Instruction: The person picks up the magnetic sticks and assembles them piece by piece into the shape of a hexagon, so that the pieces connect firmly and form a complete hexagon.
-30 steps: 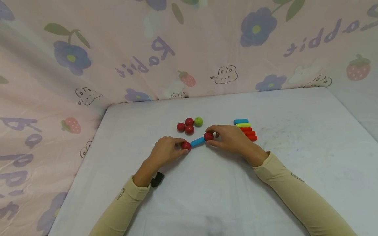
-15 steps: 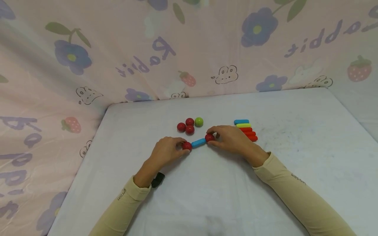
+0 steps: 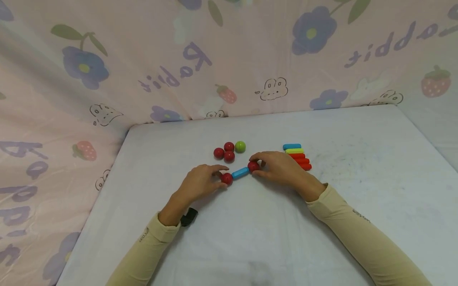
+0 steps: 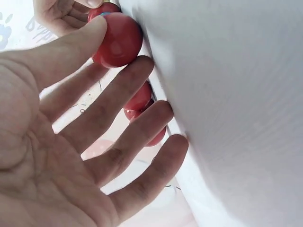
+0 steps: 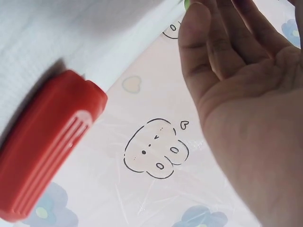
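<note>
A short blue rod [image 3: 240,172] lies on the white tabletop between two red balls, its ends meeting them. My left hand [image 3: 201,183] holds the nearer red ball [image 3: 227,179] between thumb and fingers, with the index fingertip slightly raised above it. In the left wrist view the thumb lies against this red ball [image 4: 122,41], while the other fingers spread out below. My right hand [image 3: 280,169] pinches the farther red ball [image 3: 253,166] between thumb and fingers. That ball is hidden in the right wrist view, where the right hand [image 5: 246,90] appears at the upper right.
Several red balls [image 3: 229,156] and one green ball [image 3: 240,146] sit together behind the rod. Right of the right hand lie stacked rods: a blue one [image 3: 292,146], a yellow-green one [image 3: 294,151] and several red ones [image 3: 305,167]. A black object [image 3: 189,217] shows beside the left wrist.
The left index finger has lifted slightly from its ball, and that ball has shifted a little toward the person. The right hand keeps its hold, nearly unmoved.
</note>
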A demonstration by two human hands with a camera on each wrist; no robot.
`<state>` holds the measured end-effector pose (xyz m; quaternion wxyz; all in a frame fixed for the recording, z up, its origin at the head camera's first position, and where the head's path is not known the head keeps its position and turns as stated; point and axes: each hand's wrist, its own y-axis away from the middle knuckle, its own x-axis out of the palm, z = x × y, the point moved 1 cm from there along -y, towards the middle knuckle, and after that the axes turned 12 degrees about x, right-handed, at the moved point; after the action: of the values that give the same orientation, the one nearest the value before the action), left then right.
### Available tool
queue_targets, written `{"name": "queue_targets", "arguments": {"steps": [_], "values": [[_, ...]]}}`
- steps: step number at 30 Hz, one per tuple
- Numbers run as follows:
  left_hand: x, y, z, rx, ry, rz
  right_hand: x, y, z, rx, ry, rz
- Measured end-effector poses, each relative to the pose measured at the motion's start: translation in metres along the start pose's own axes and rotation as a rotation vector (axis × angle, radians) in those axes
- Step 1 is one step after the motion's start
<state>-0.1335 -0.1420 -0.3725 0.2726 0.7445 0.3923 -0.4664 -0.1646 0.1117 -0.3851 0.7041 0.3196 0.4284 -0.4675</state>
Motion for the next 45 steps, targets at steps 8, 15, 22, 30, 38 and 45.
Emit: {"name": "queue_targets", "arguments": {"steps": [8, 15, 22, 30, 38, 45], "values": [[-0.001, 0.000, 0.002, 0.096, 0.029, 0.003, 0.000, 0.000, 0.000, -0.013, -0.009, 0.004], [0.000, 0.001, -0.003, 0.001, 0.053, -0.002, 0.000, -0.001, 0.001, 0.000, 0.004, 0.013], [0.001, 0.001, -0.005, 0.005, 0.064, -0.004, -0.001, 0.000, 0.000, -0.019, 0.005, 0.013], [0.001, 0.003, -0.010, -0.016, 0.028, 0.009, -0.008, 0.009, -0.009, -0.015, 0.083, -0.035], [0.002, 0.013, -0.009, -0.018, -0.015, -0.026, -0.025, 0.037, -0.045, -0.115, 0.165, -0.197], [0.005, 0.017, -0.010, 0.001, -0.018, -0.051, -0.040, 0.065, -0.078, -0.121, 0.194, -0.303]]}}
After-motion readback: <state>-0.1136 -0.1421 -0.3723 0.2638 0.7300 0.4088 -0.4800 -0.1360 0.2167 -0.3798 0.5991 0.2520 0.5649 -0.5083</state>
